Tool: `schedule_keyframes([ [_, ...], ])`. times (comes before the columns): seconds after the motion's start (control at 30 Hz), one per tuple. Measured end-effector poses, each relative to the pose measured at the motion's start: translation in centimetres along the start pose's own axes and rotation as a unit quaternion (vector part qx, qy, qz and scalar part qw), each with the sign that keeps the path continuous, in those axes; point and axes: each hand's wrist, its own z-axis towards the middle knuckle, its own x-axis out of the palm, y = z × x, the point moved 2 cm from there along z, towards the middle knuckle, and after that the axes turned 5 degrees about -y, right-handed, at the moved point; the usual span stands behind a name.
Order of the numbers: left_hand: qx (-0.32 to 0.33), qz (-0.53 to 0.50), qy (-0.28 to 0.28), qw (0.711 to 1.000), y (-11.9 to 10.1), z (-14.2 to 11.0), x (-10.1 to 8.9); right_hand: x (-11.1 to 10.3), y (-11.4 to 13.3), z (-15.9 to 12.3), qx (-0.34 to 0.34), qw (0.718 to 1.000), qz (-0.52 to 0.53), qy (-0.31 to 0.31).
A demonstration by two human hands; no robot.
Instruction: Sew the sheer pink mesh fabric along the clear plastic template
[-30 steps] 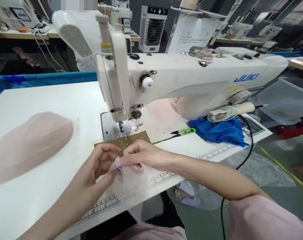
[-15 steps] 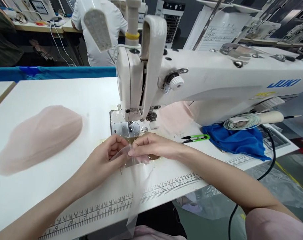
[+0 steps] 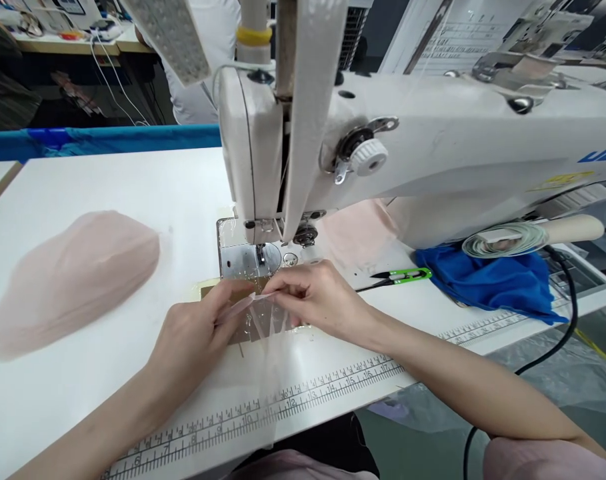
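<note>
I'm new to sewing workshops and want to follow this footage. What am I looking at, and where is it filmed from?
The view comes from a camera worn on a person's head, looking forward and down. There is no robot: those are the person's own left hand and right hand. Between them, their fingers pinch a sheer pale strip, just in front of the needle area of a white sewing machine.

On the white table, a sheer pink piece lies to the left. To the right are green-handled snips and a blue cloth. A printed ruler scale runs along the near edge.
</note>
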Motion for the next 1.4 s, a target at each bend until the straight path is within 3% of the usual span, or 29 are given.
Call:
schedule_keyframes([
  [0.43,0.060,0.000,-0.079,0.995,0.2,-0.5,-0.2,1.3,-0.2,-0.6,-0.131,0.986,-0.064,-0.080],
  [0.93,0.159,0.046,-0.079,0.983,-0.1,-0.7,-0.1,1.5,-0.1,-0.9,-0.204,0.974,-0.090,-0.045],
  [1.23,0.151,0.053,-0.074,0.984,0.1,-1.0,-0.4,1.3,-0.2,-0.9,-0.225,0.962,-0.142,-0.054],
  [1.33,0.133,0.034,-0.062,0.989,0.0,-1.0,-0.2,1.0,-0.1,-1.0,-0.293,0.929,-0.208,-0.090],
  [1.4,0.145,0.017,-0.051,0.988,-0.1,-1.1,0.0,0.8,0.3,-1.2,-0.369,0.878,-0.275,-0.131],
])
